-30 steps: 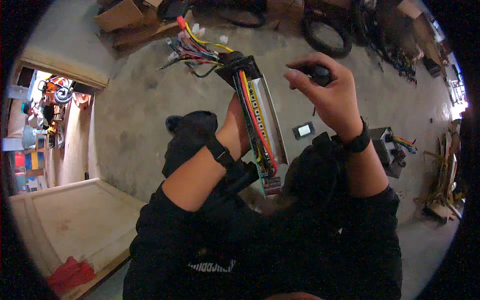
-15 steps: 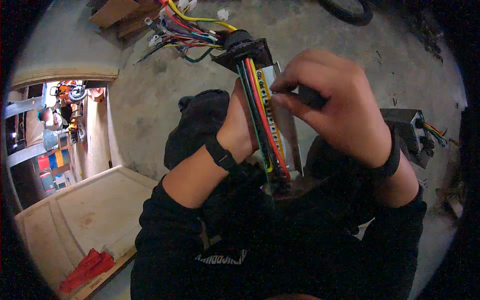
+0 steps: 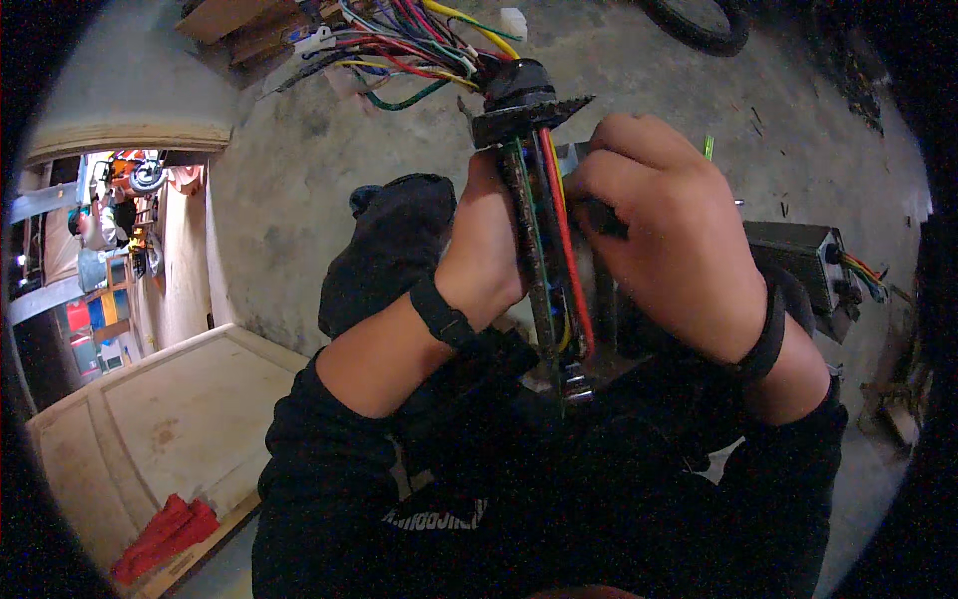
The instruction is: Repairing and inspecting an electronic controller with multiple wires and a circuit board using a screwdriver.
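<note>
My left hand is closed round the left side of a long controller circuit board, its fingers mostly hidden behind it. Thick red, yellow and black wires run along the board. At its top sits a black end plate, through which a bundle of coloured wires with white connectors spreads up and left. My right hand is closed at the board's right side, fingertips against or close to it. Something black shows between its thumb and fingers; its kind cannot be made out.
Right of my knee lies a grey metal controller box with coloured wires. A black tyre rests on the concrete floor at the top. At lower left a red cloth lies on a wooden panel. Beyond a doorway are a person and an orange motorcycle.
The board has turned more edge-on and shifted slightly right, hiding the row of components along its right side. My right hand has moved a little downward alongside it.
</note>
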A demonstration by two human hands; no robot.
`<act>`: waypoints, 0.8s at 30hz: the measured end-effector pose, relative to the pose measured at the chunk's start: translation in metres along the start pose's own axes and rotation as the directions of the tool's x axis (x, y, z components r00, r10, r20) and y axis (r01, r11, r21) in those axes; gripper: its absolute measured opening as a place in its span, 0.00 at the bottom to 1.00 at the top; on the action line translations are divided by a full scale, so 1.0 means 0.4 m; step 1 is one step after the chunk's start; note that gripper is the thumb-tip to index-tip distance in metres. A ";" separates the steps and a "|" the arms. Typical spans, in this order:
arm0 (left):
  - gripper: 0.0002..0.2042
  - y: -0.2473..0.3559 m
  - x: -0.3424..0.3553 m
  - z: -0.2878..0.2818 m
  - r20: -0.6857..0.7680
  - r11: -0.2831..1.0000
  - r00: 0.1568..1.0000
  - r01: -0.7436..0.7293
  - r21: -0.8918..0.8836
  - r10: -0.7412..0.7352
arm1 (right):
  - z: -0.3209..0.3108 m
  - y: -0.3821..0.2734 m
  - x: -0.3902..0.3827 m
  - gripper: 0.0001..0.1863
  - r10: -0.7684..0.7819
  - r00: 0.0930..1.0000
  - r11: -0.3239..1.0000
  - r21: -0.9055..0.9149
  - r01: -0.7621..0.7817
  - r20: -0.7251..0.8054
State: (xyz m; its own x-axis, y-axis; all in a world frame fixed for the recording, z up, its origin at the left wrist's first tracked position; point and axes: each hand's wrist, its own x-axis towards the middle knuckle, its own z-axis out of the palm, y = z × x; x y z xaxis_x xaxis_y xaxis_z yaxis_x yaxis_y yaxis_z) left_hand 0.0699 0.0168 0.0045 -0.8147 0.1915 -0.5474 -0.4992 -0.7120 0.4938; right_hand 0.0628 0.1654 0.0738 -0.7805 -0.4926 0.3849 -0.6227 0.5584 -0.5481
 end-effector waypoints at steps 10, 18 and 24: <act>0.23 0.005 -0.008 -0.001 -0.004 0.993 0.997 0.083 0.085 -0.083 | -0.004 -0.005 -0.001 0.14 -0.049 0.997 0.999 -0.012 0.049 0.055; 0.21 0.005 -0.011 0.019 -0.027 0.990 0.990 0.137 0.029 -0.136 | 0.003 -0.011 -0.006 0.09 0.072 0.997 0.997 -0.039 -0.071 0.010; 0.19 0.002 -0.002 0.002 -0.027 0.992 0.995 0.096 0.081 -0.094 | -0.003 -0.007 -0.003 0.07 0.109 0.993 0.994 -0.026 -0.108 0.033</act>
State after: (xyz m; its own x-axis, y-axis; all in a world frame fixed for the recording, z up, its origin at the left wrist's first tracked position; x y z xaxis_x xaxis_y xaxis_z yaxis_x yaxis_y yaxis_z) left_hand 0.0701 0.0167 0.0059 -0.7556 0.2392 -0.6098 -0.5975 -0.6332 0.4920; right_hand 0.0654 0.1652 0.0756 -0.8416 -0.4505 0.2980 -0.5356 0.6254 -0.5674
